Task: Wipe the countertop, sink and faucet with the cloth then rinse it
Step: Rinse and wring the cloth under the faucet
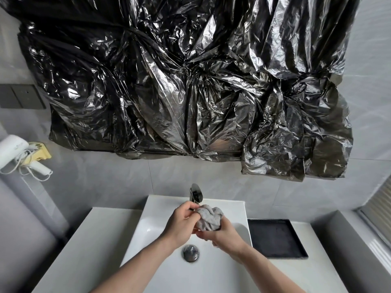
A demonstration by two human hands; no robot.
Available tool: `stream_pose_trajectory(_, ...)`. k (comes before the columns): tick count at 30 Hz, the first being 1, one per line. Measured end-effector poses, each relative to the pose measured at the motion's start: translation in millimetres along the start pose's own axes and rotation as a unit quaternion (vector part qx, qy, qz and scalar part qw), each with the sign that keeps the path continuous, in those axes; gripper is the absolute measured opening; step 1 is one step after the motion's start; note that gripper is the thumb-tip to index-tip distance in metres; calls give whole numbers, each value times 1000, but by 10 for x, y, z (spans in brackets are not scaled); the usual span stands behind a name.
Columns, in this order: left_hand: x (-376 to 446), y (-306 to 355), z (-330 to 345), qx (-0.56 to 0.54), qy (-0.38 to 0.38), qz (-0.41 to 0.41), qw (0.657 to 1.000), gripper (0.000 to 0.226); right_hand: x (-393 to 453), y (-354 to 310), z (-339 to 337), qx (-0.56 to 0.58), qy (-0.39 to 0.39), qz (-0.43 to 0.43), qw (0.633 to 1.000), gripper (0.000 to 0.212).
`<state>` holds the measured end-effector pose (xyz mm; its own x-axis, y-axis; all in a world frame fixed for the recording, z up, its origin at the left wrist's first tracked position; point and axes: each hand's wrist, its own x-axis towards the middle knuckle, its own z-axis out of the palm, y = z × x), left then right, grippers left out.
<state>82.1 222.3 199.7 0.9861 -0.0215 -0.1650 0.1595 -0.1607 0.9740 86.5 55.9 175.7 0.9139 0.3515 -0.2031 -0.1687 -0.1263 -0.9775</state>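
I hold the crumpled grey cloth point(209, 218) in both my hands, in the lower middle of the picture, over the white square sink point(152, 225) and just under the shiny dark metal faucet point(196, 194). I think I keep it there so any water lands on it and drips into the sink, not on the white tabletop point(84, 240). I cannot see water running.

My left hand point(182, 222) pinches the left edge of the cloth with curled fingers point(191, 206). My right hand point(222, 234) sits under the cloth like a cup, and its fingers curl round the bottom of it. So the cloth sticks up between my two hands, bunched like a ball. I think this is the rinsing part.

The round metal drain point(190, 252) is below my hands. A flat black square tray point(275, 237) lies on the tabletop at the right.
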Motion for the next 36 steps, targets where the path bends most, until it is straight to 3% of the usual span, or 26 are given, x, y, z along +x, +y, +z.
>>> stream_pose_trajectory(5, 69, -77, -138, 226, 54, 48, 971, 11, 67, -130, 36, -60, -56, -9, 997, 17)
stream_pose_trajectory(7, 45, -63, -216, 236, 64, 83, 966, 23, 91, -157, 17, -81, -53, 35, 995, 17)
stream_pose_trajectory(9, -36, -18, -299, 264, 28, 172, 949, 44, 135, -186, -39, -93, -43, 86, 991, 23)
stream_pose_trajectory(10, -81, 4, -337, 312, -10, 227, 923, 57, 164, -199, -76, -93, -45, 106, 989, 19)
stream_pose_trajectory(13, -153, 10, -374, 498, -133, 332, 790, 88, 222, -267, -144, -127, -100, 136, 977, 18)
stream_pose_trajectory(14, -124, -48, -368, 535, -158, 341, 757, 92, 232, -295, -139, -159, -132, 138, 969, 20)
stream_pose_trajectory(16, -13, -190, -340, 587, -168, 321, 724, 93, 252, -353, -88, -229, -196, 137, 943, 23)
stream_pose_trajectory(18, 98, -274, -285, 620, -135, 289, 717, 85, 287, -386, 2, -291, -219, 158, 918, 27)
stream_pose_trajectory(22, 224, -128, -145, 666, -78, 226, 706, 39, 373, -371, 131, -383, -144, 178, 895, 27)
stream_pose_trajectory(27, 350, -70, -58, 720, -95, 122, 676, 14, 376, -284, 196, -570, -50, 73, 817, 19)
stream_pose_trajectory(29, 365, -63, -24, 705, -141, 67, 692, 15, 363, -247, 184, -613, -16, 28, 789, 7)
stream_pose_trajectory(32, 410, -74, 2, 632, -256, -39, 731, 15, 374, -148, 142, -650, -10, -41, 759, 10)
stream_pose_trajectory(36, 414, -88, -1, 503, -239, -126, 821, 19, 383, -3, 107, -625, 14, -95, 775, 13)
